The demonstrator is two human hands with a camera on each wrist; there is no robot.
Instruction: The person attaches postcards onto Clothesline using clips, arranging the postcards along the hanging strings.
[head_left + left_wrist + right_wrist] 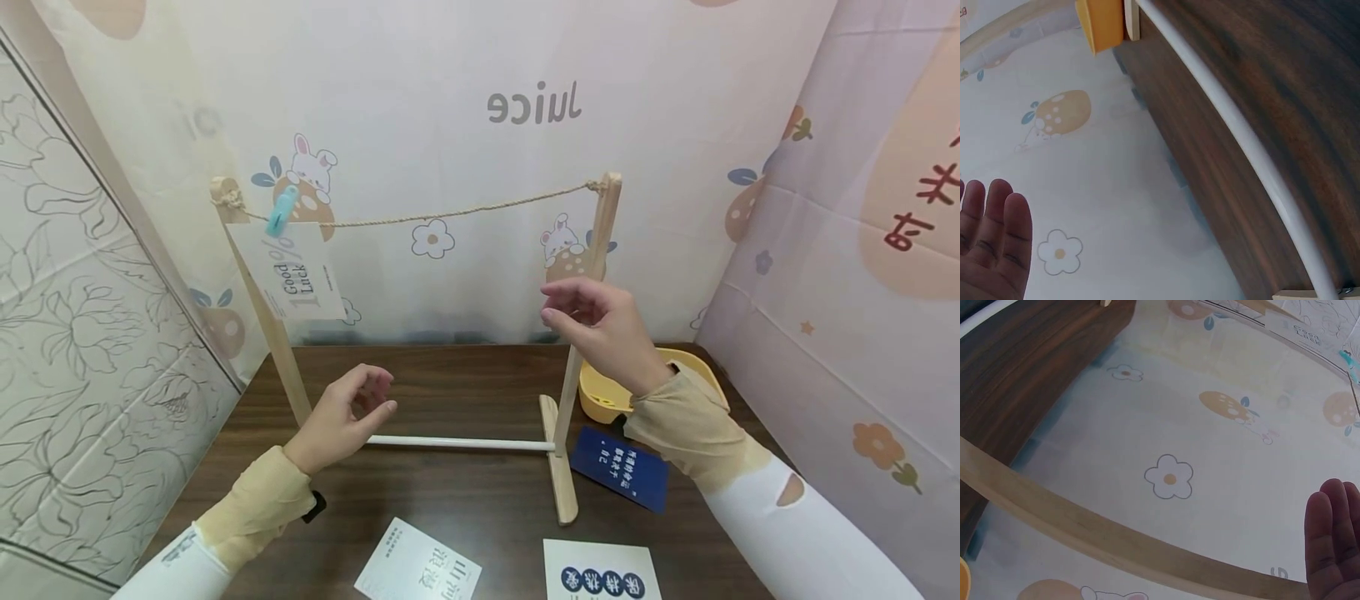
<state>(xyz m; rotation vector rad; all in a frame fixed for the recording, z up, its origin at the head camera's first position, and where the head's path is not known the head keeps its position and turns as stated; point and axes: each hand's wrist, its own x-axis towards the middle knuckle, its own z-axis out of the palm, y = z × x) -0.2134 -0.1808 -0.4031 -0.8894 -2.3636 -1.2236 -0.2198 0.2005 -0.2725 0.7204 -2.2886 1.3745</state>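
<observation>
My left hand hovers over the table near the left end of the rack's white bar, fingers loosely bent around nothing. Higher up, my right hand is raised in front of the right wooden post, also with nothing in its fingers. A twine line runs between the tops of the two posts. At its left end a light blue clothespin clips a white "Good Luck" card, which hangs tilted. The wrist views show each hand's relaxed fingers and fingertips.
A yellow basket stands behind my right forearm, with small yellow pieces inside. A dark blue card lies by the rack's right foot. Two white cards, one with grey lettering and one with blue dots, lie at the front.
</observation>
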